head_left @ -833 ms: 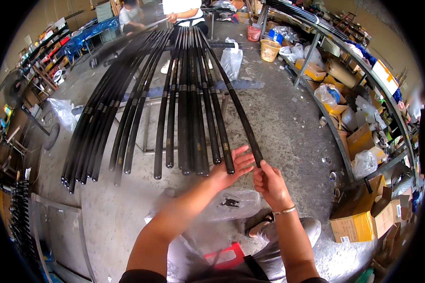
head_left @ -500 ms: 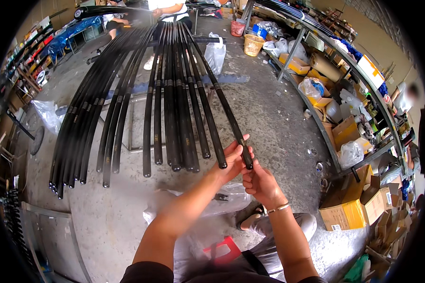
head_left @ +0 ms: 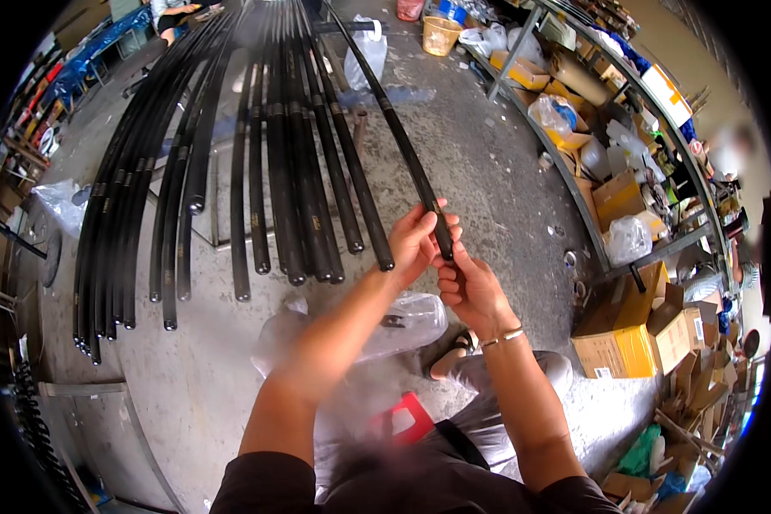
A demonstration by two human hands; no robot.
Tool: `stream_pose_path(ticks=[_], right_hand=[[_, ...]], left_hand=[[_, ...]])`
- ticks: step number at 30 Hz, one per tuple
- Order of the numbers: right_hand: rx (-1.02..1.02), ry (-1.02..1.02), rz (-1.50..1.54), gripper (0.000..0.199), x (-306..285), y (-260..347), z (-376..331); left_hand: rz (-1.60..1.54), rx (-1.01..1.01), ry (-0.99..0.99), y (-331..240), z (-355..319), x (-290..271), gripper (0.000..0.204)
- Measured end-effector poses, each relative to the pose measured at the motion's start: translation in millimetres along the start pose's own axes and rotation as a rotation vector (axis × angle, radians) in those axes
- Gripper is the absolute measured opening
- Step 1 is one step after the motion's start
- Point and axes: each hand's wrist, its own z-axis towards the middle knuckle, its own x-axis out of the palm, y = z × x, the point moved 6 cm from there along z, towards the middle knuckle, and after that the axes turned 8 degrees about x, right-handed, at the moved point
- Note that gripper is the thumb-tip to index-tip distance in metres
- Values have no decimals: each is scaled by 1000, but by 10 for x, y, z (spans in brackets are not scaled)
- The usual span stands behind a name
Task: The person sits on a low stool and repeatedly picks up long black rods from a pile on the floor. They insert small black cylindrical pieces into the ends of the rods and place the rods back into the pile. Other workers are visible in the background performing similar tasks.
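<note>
A long black fishing rod (head_left: pixel 400 137) runs away from me, its near end raised in both hands. My left hand (head_left: pixel 414 244) is closed round it a little above the end, thumb on top. At the butt, my right hand (head_left: pixel 474 291) pinches the rod between thumb and fingers, the other fingers curled under. Left of my hands, several similar black rods (head_left: pixel 295 188) lie side by side, their rounded ends toward me. Farther left is another bunch of rods (head_left: pixel 116 248). One rod (head_left: pixel 200 163) ends farther back than its neighbours.
A metal rack (head_left: pixel 565 171) with boxes and plastic bags stands to the right, an opened cardboard box (head_left: pixel 612 343) before it. A clear plastic bag (head_left: pixel 407 321) lies below my hands, near a red plastic object (head_left: pixel 411 418). A person (head_left: pixel 170 10) sits at the far left.
My view has tilted downward, so rods and hands appear higher. Both hands keep their grip. A rod held up at the far left is gone from there; another rod end now shows between the bunches.
</note>
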Motion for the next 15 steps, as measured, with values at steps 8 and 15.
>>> stream_pose_path(ticks=[8,15], right_hand=[[-249,-311,-614,36,-43,217,-111],[-4,-173,-260,43,-46,136,-204]], left_hand=[[4,-14,-104,89,-12,-19,32],[19,28,-94,104,-23,0,33]])
